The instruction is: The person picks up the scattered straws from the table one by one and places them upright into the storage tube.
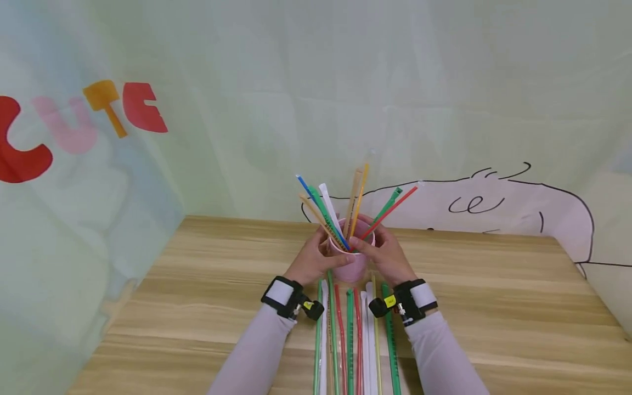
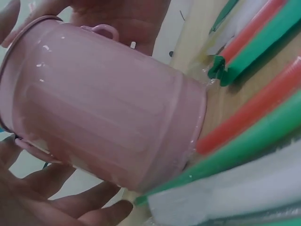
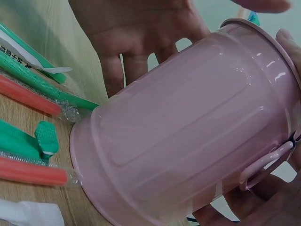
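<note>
A small pink metal bucket (image 1: 349, 272) stands on the table between the two hands. My left hand (image 1: 311, 261) holds its left side, the thumb across the front near the rim. From the other side my right hand (image 1: 387, 257) grips it, with the thumb at the rim. Several wrapped straws lean out of the top, among them a blue straw (image 1: 304, 185), a white straw (image 1: 327, 198), an orange straw (image 1: 362, 189) and a red straw (image 1: 397, 204). A loop handle (image 3: 265, 165) shows on the bucket's side in the right wrist view.
Several more straws lie side by side in front of the bucket, including a green straw (image 1: 350, 334), a red straw (image 1: 359, 340) and a white straw (image 1: 323, 334). Behind the wooden table (image 1: 217, 274) hangs a printed cloth (image 1: 296, 99).
</note>
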{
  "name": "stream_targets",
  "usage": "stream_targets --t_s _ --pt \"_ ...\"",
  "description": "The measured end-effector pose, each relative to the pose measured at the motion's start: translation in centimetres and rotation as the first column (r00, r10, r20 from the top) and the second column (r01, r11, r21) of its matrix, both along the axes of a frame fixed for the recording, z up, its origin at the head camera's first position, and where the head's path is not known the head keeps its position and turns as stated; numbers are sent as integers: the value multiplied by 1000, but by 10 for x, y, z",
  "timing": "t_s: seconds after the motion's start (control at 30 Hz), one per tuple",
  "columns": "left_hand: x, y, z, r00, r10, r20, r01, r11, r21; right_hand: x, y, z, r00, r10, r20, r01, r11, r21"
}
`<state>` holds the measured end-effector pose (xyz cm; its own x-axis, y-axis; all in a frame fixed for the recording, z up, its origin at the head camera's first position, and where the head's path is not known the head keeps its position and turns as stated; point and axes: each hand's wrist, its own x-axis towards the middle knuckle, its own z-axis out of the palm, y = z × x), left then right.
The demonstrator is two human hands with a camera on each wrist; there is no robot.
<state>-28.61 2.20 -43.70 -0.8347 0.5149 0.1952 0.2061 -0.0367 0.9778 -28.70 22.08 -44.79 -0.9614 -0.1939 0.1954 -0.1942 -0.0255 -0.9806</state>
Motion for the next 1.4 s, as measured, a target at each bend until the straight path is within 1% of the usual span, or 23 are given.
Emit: stream_targets --t_s 0.13,0.23,0.33,0.4,0.53,0.67,0.77,0.83,0.9,1.0,1.07,1.17,1.27,1.33,1.4 --pt "2 2 2 1000 16 18 -16 1000 -26 1 -1 3 1000 6 8 -6 1000 -11" --pt "2 3 3 999 32 16 -31 999 -33 5 -2 11 1000 17 19 -17 1000 -15" --pt "1 4 3 999 32 7 -32 999 -33 9 -3 16 1000 16 26 -16 1000 -3" --pt "1 4 4 1000 28 0 -28 999 -39 9 -3 15 999 12 31 -12 1000 -2" --pt "2 4 7 1000 20 -10 -21 998 -63 5 0 7 1000 9 29 -9 1000 -7" --pt "3 4 9 1000 17 1 -17 997 -80 4 3 5 1000 -14 26 14 999 33" --pt "3 3 10 1000 14 15 -13 996 -86 5 9 7 997 -67 32 63 992 112" --pt "-3 4 1 1000 28 13 -27 997 -74 10 15 11 995 -96 40 89 983 159" --pt "-8 5 -9 999 46 10 -45 997 -69 17 24 16 992 -118 37 107 969 224" --pt "-16 8 -24 997 71 0 -71 996 -56 33 43 22 990 -135 49 111 935 335" --pt "-15 8 -24 997 81 5 -80 995 -65 44 55 24 988 -140 65 99 899 426" --pt "-15 8 -24 995 98 4 -97 992 -77 63 67 25 985 -135 106 53 825 563" --pt "-15 7 -24 994 106 10 -104 991 -87 84 71 24 984 -141 109 29 728 685" --pt "-15 7 -24 994 105 8 -104 991 -89 97 69 21 984 -148 103 23 670 742" --pt "-15 8 -23 995 98 7 -97 992 -82 107 64 17 984 -150 93 22 627 779"
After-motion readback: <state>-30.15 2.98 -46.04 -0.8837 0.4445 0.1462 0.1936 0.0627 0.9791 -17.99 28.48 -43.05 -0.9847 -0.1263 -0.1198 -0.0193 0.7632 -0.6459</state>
